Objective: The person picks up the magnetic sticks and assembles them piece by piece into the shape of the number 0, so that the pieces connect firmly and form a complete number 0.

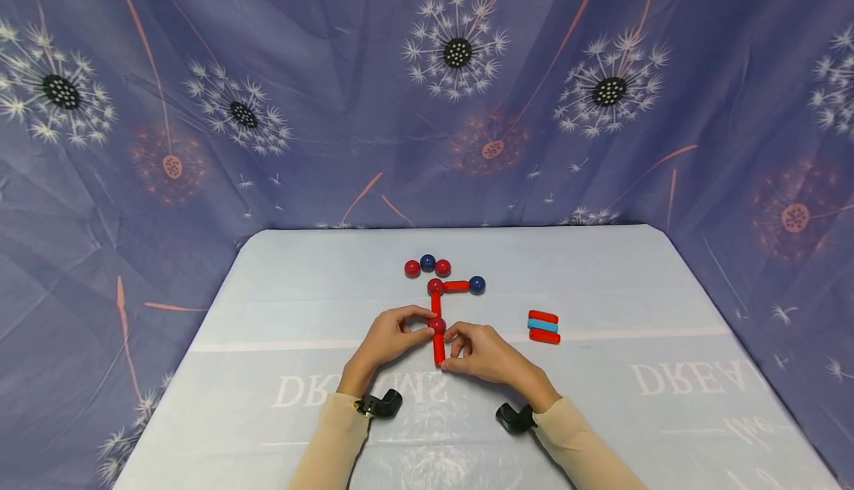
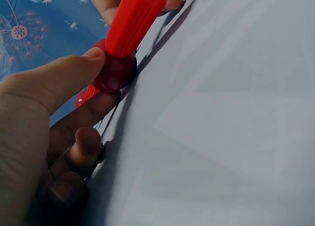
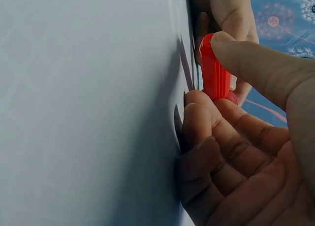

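Near the middle of the desk (image 1: 280,371), the left hand (image 1: 387,342) pinches a red ball (image 1: 437,325) while the right hand (image 1: 483,353) pinches a red stick (image 1: 438,349) against it, so this looks like joining them, and next calls for steady lining-up.

1. Your left hand (image 1: 390,338) and right hand (image 1: 482,353) meet near the middle of the table (image 1: 300,282), left and right of an upright chain
2. Between your hands lies the near rod (image 1: 438,349), with a ball (image 1: 437,325) at its far end
3. Behind that ball a second rod (image 1: 436,303) runs to another ball (image 1: 435,286); from there a rod (image 1: 457,285) goes right to an end ball (image 1: 477,284)
4. Three loose balls (image 1: 428,265) sit in a row just behind the chain
5. Three stacked rods (image 1: 543,326) lie well to the right of your hands
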Demonstrator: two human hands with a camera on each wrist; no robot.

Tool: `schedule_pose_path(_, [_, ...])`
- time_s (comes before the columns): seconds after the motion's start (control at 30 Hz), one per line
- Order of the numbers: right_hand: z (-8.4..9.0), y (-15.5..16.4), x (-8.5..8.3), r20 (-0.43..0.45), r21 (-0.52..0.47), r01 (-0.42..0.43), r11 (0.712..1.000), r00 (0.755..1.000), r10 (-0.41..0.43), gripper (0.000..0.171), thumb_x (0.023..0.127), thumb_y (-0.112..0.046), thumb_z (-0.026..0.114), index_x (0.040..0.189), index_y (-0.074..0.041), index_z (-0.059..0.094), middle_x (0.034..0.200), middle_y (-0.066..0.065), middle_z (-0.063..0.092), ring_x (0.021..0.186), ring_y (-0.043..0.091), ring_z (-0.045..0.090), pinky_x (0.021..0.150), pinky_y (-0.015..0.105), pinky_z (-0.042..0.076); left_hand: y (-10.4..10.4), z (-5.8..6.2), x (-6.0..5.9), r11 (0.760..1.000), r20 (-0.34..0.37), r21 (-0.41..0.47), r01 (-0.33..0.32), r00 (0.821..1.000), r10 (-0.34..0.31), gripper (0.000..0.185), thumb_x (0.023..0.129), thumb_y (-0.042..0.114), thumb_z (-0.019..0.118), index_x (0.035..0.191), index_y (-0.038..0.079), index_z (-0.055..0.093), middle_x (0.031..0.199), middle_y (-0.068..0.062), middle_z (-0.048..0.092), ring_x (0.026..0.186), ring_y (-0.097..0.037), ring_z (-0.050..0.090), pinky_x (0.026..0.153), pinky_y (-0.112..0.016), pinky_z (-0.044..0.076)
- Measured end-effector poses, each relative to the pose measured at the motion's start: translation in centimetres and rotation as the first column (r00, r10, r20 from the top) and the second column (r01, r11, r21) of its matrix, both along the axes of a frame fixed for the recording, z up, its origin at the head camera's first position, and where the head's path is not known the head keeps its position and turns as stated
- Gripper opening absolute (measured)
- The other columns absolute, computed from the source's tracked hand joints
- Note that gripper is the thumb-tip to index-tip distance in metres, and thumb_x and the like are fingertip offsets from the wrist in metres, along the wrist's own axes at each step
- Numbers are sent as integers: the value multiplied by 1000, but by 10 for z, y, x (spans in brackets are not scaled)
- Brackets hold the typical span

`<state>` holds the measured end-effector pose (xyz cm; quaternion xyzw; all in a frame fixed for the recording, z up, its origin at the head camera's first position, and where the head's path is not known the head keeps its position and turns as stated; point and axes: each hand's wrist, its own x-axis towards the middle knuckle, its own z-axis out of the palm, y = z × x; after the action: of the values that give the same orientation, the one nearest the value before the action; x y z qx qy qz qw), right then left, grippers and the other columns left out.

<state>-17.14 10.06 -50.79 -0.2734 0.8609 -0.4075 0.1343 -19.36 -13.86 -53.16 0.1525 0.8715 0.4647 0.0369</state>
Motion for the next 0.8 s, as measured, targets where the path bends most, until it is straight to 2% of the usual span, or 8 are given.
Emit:
schedule_pose_path(0.53, [3, -3, 2, 10, -3, -7, 1000, 1000, 7, 40, 88, -30, 83, 115, -6, 67, 83, -8, 68, 64, 5, 56, 63, 22, 49, -3, 1, 2, 1000, 11, 7, -4, 1000, 4, 25, 88, 32, 82, 112, 26, 78, 71, 5, 60, 54, -6, 47, 51, -23, 38])
schedule_pose_path(0.8, [5, 1, 1, 19, 4, 10, 1000, 1000, -10, 40, 88, -32, 83, 117, -10, 67, 86, -8, 67, 66, 5, 58, 66, 22, 51, -1, 1, 1, 1000, 9, 28, 8, 1000, -9, 25, 88, 31, 82, 113, 26, 78, 87, 6, 69, 54, -6, 48, 51, -23, 39])
